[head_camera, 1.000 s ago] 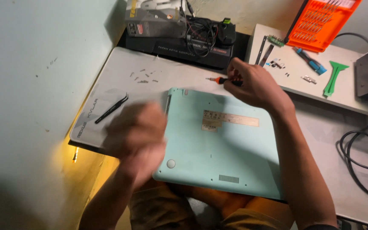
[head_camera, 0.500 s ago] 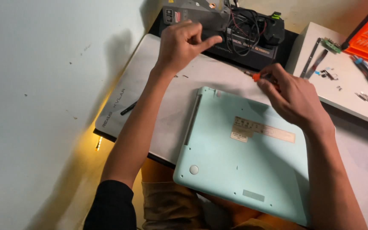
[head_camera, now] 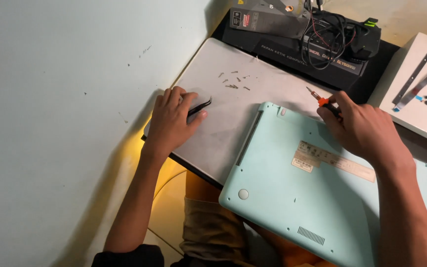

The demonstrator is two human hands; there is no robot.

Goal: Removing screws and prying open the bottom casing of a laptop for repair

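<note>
A mint-green laptop [head_camera: 297, 198] lies upside down on the grey work mat [head_camera: 223, 123], its base facing up. My right hand [head_camera: 359, 126] rests on the laptop's far edge and holds a small screwdriver [head_camera: 317, 98] with an orange collar, tip pointing up and left. My left hand [head_camera: 171, 118] lies on the mat at the left, its fingers closing on black tweezers [head_camera: 201, 105]. Several small loose screws [head_camera: 233, 81] are scattered on the mat beyond the tweezers.
A black box with tangled cables [head_camera: 332, 34] stands at the back. A white board [head_camera: 421, 99] at the right carries metal strips and small parts. A pale wall [head_camera: 50, 99] fills the left side. My lap shows below the mat's edge.
My left hand came back from the far end of the mat down to the black tweezers at the left. The right hand stays at the laptop's edge with the screwdriver.
</note>
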